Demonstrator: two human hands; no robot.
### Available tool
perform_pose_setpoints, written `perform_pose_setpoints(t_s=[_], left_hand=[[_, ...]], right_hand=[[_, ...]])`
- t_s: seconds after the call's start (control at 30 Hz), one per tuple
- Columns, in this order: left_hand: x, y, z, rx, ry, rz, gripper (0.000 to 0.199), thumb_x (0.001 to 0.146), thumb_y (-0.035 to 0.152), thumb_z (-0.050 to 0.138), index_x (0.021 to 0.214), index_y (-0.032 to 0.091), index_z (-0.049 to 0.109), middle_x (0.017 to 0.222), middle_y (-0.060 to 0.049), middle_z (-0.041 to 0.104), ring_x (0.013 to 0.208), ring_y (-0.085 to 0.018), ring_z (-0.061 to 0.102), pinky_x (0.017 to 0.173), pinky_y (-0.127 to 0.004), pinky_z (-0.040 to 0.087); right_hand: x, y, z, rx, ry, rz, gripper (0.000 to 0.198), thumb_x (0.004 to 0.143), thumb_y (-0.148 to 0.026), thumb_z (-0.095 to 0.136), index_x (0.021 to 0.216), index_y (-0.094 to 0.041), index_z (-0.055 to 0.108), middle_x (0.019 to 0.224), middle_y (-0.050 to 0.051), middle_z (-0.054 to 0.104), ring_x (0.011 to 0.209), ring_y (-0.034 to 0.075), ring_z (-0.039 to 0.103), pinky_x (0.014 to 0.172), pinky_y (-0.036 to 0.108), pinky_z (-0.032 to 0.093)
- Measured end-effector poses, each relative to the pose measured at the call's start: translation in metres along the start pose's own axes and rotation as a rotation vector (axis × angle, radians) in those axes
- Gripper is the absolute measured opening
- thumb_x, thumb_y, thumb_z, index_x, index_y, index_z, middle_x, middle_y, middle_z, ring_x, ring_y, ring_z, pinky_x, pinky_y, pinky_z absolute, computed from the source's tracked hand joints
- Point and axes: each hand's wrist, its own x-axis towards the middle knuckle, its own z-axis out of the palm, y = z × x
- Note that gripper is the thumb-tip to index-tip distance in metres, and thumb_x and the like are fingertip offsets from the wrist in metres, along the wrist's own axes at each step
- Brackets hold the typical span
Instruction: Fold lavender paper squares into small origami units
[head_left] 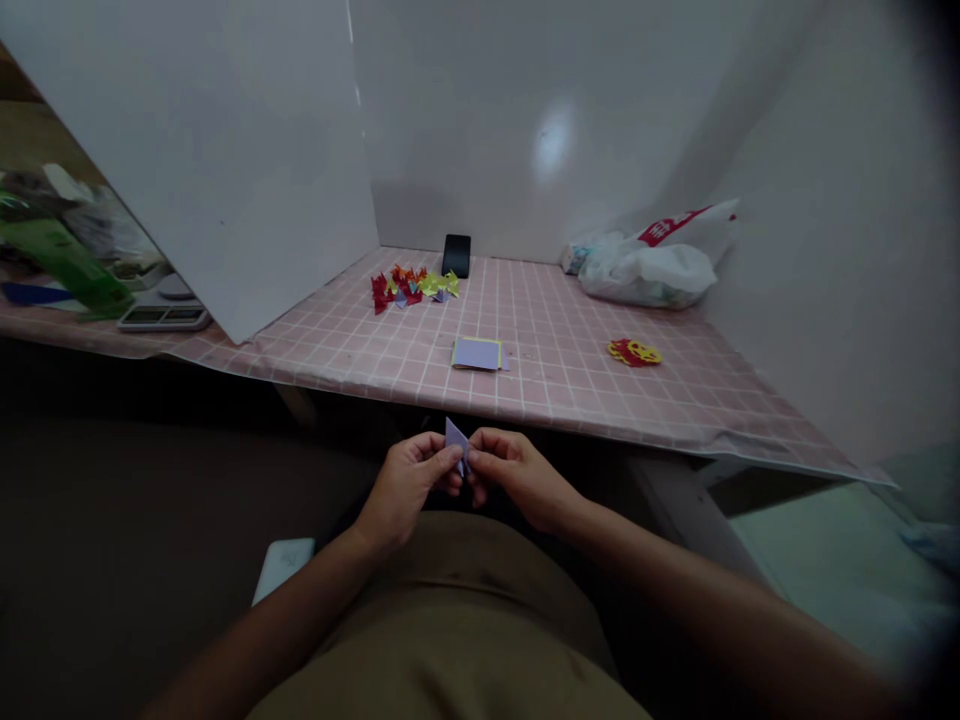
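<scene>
A small piece of folded purple paper (454, 436) is held between my two hands, just in front of the table's near edge. My left hand (409, 480) pinches it from the left, thumb on the near face. From the right, my right hand (517, 475) grips its other side with thumb and fingers. One pointed corner sticks up above the fingers; the lower part is mostly covered. On the table beyond lies a stack of paper squares (477, 353), purple on top with yellow showing beneath. Farther back sits a cluster of folded paper figures (409, 285) in red, orange, yellow and purple.
The table (555, 390) has a pink checked cover. A black phone-like object (456, 256) leans at the back. Yellow and red cut-outs (634, 352) lie right, before a white plastic bag (649, 270). Left, a white panel (247, 180) stands near a digital scale (165, 315) and green bottle (64, 255).
</scene>
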Motion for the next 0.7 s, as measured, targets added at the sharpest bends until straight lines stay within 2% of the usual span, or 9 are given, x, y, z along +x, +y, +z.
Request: perform_pose_setpoints(t_s=[0.2, 0.53, 0.7], left_hand=[[0.0003, -0.0008, 0.0006, -0.05, 0.013, -0.023, 0.031, 0.067, 0.038, 0.082, 0.073, 0.012, 0.066, 0.064, 0.0, 0.063, 0.054, -0.009, 0.055, 0.055, -0.022, 0.048], [-0.0008, -0.0048, 0.0028, -0.103, 0.015, -0.019, 0.029, 0.071, 0.036, 0.08, 0.071, 0.012, 0.063, 0.06, 0.002, 0.058, 0.051, -0.006, 0.049, 0.052, -0.019, 0.04], [-0.0012, -0.0065, 0.0042, -0.148, 0.021, -0.003, 0.029, 0.073, 0.037, 0.079, 0.072, 0.013, 0.063, 0.06, 0.002, 0.057, 0.052, -0.007, 0.049, 0.053, -0.02, 0.041]], right_hand=[[0.0008, 0.0019, -0.0003, 0.053, -0.03, 0.048, 0.031, 0.078, -0.041, 0.074, 0.075, -0.017, 0.056, 0.066, -0.001, 0.066, 0.049, 0.008, 0.056, 0.05, 0.023, 0.048], [0.0003, 0.0031, 0.0019, 0.095, -0.05, 0.048, 0.031, 0.077, -0.04, 0.076, 0.075, -0.016, 0.055, 0.066, -0.002, 0.062, 0.052, 0.009, 0.056, 0.053, 0.024, 0.049], [0.0003, 0.0047, 0.0038, 0.104, -0.011, 0.018, 0.029, 0.078, -0.038, 0.075, 0.078, -0.017, 0.055, 0.068, -0.002, 0.063, 0.053, 0.009, 0.057, 0.054, 0.025, 0.05]])
